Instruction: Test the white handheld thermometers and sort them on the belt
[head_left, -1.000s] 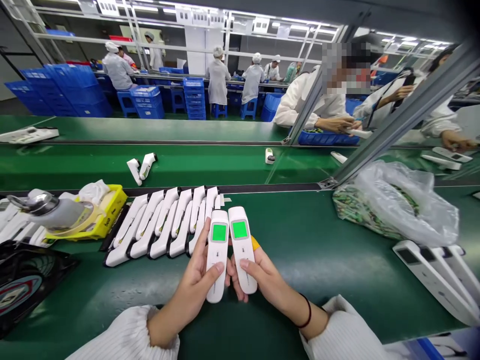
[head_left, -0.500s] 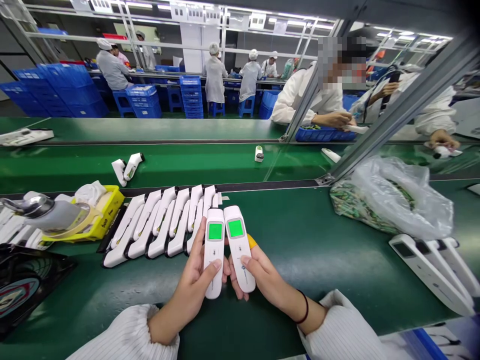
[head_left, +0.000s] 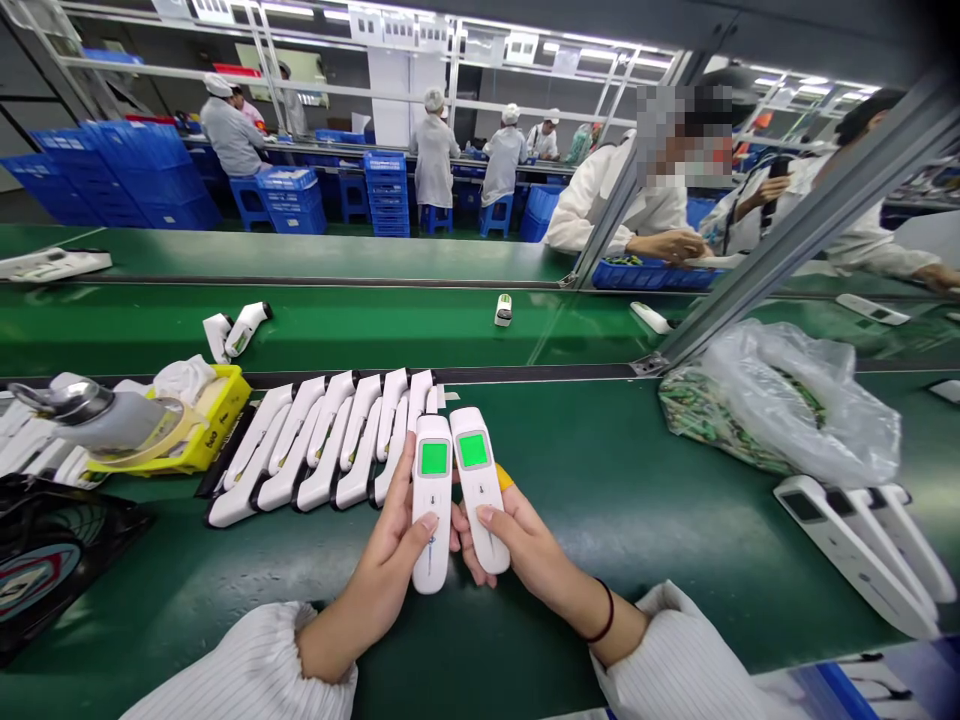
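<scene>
Side by side in front of me are two white infrared thermometers, each with its screen lit green. My left hand is wrapped round the left thermometer, its thumb on the front below the screen. The right thermometer is in my right hand, thumb likewise pressed on its front; a yellow cover shows on one finger. Both devices stand with screens facing me, tops almost touching. Just beyond my left hand lies a row of several white thermometers on the green bench.
A yellow tray holding a bottle sits left, behind a black fan. At right are a plastic bag of green parts and several thermometers. A green conveyor carries loose pieces past a metal post. Co-workers sit opposite.
Pieces on the conveyor have shifted left. The co-worker's hand at far right has moved away from a white device, now lying on the belt. My hands keep their hold, almost unmoved.
</scene>
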